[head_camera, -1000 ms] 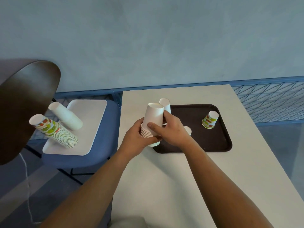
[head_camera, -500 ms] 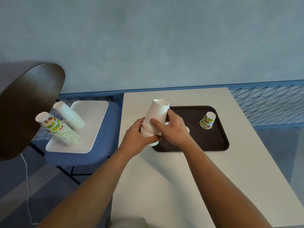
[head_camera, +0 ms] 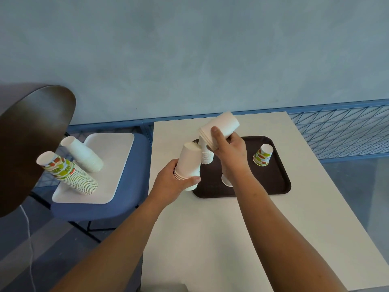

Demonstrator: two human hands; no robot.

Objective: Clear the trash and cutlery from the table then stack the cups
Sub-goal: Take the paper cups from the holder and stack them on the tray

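- White surface (head_camera: 263,239) stands against a blue-grey wall (head_camera: 189,49); a blue mesh railing (head_camera: 341,131) runs behind.
- Dark tray (head_camera: 277,182) on the surface carries one patterned cup (head_camera: 263,155).
- Left hand (head_camera: 170,182) grips an upright white cup stack (head_camera: 188,165).
- Right hand (head_camera: 229,148) holds a tilted cup stack (head_camera: 221,127) above the tray.
- Blue chair (head_camera: 130,203) beside the surface bears a white tray (head_camera: 109,186) with two more stacks.

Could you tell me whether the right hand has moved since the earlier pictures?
Yes. The right hand has lifted up and to the right, away from the left hand, carrying a tilted stack of white cups above the brown tray.
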